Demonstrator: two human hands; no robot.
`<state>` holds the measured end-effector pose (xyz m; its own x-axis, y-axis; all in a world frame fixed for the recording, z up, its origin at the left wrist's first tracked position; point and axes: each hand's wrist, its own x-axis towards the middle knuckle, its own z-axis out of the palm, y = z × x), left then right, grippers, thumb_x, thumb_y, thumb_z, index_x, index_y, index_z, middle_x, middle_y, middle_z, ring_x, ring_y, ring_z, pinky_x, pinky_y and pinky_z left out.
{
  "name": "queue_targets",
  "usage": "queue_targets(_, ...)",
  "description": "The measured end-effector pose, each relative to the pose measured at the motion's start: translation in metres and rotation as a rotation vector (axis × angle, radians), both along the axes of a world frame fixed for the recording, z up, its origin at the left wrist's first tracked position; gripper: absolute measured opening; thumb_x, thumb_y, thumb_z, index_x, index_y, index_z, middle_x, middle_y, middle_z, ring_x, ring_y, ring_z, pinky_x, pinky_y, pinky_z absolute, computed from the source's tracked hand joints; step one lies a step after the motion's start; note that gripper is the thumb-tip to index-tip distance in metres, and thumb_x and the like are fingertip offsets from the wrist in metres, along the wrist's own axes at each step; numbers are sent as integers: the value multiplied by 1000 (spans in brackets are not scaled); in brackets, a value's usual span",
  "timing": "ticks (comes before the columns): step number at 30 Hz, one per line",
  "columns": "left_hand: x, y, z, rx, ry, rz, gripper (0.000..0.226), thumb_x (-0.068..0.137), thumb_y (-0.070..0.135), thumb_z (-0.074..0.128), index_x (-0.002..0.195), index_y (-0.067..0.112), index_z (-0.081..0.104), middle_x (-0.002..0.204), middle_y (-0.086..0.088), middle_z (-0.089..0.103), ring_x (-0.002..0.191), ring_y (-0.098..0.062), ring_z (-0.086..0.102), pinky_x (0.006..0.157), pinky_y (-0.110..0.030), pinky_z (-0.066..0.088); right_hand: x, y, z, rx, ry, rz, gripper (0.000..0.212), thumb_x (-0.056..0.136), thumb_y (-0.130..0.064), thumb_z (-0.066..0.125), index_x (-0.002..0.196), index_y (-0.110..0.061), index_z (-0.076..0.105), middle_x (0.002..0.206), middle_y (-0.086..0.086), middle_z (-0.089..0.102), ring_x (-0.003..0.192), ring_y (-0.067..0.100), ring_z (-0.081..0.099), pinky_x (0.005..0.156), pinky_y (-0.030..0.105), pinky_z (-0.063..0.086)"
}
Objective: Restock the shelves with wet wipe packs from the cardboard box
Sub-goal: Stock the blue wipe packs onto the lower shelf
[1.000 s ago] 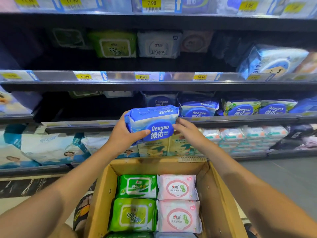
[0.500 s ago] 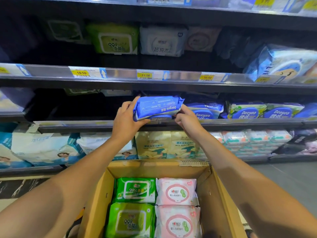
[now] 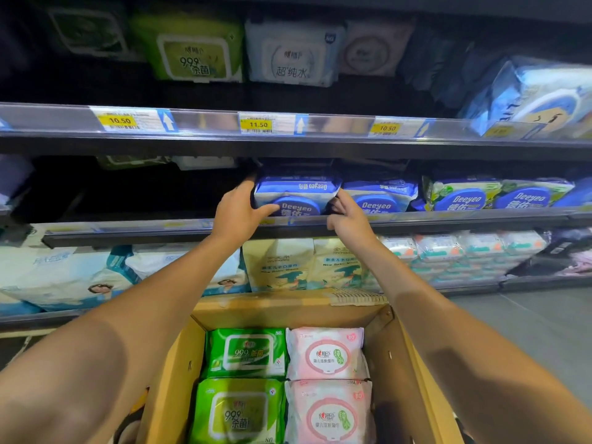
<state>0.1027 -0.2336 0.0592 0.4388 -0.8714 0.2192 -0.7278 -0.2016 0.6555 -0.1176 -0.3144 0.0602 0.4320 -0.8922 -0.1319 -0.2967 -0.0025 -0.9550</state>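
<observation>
Blue-white pack (image 3: 296,195); green packs (image 3: 245,354); pink packs (image 3: 325,354).

Both arms bare, stretched forward and up, converging from the lower corners of view; left hand (image 3: 238,216): wrist straight, thumb laid across the front of the blue pack (image 3: 294,193), fingers curled round its left end; right hand (image 3: 347,219): back toward camera, fingers (image 3: 340,200) curled on the pack's right end; hands roughly level, pack between them.

Deeyeo pack (image 3: 296,195) on middle shelf (image 3: 448,217), between hands, above cardboard box (image 3: 400,363).
</observation>
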Motion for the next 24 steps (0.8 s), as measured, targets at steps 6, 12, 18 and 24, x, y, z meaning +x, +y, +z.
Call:
queue_targets(6, -4, 5, -7, 180, -261, 141, 58, 83, 78, 61, 75, 25, 40, 65, 7, 55, 63, -19, 55, 74, -38, 46, -26, 3, -3, -522, 485, -101, 46, 93, -22, 57, 138, -30, 59, 137, -6, 60, 128, 18, 51, 111, 48, 40)
queue_targets(12, -6, -2, -7, 282, -294, 167, 65, 77, 91, 50, 65, 27, 51, 57, 7, 56, 60, -18, 57, 84, -43, 53, -62, -5, -10, -615, 775, -218, 43, 101, -40, 50, 137, -20, 56, 135, 2, 56, 131, 25, 47, 108, 50, 35)
queue_targets(18, -18, -8, -6, 277, -310, 143, 65, 83, 86, 49, 64, 24, 49, 57, 5, 56, 56, -16, 55, 83, -41, 48, -69, -18, -13, -602, 806, -193, 53, 101, -54, 45, 142, -19, 50, 139, 5, 54, 131, 27, 50, 113, 51, 33)
queue_targets(24, -27, -20, -6, 293, -322, 125, 68, 86, 85, 47, 61, 22, 44, 54, 3, 53, 55, -18, 55, 81, -41, 48, -76, -28, -12, -557, 826, -175, 62, 101, -57, 42, 147, -16, 46, 146, 9, 50, 139, 29, 43, 118, 55, 29)
